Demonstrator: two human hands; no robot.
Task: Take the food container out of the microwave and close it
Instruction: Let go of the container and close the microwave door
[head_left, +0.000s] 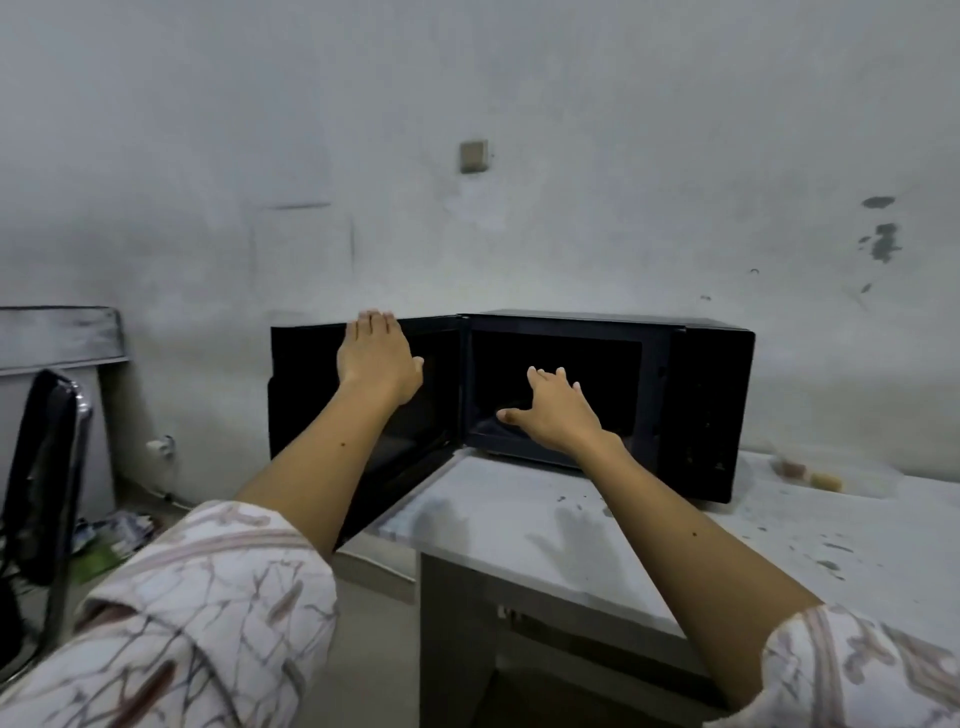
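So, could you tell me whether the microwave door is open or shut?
Open: the door is swung out to the left, held by the left hand, exposing the cavity.

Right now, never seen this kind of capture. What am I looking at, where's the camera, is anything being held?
There is one picture, taken by a wide-angle camera worn on a person's head, looking forward and down, so the two bare arms come in from the bottom. No robot is involved.

A black microwave stands on a pale, speckled countertop against the wall, with its door swung open to the left. The left hand rests on the door's top edge, fingers over it. The right hand is open with fingers spread, reaching into the dark cavity. It holds nothing visible, and the inside is too dark to make out the food container.

Right of the microwave lies a clear container with a few food pieces, blurred.
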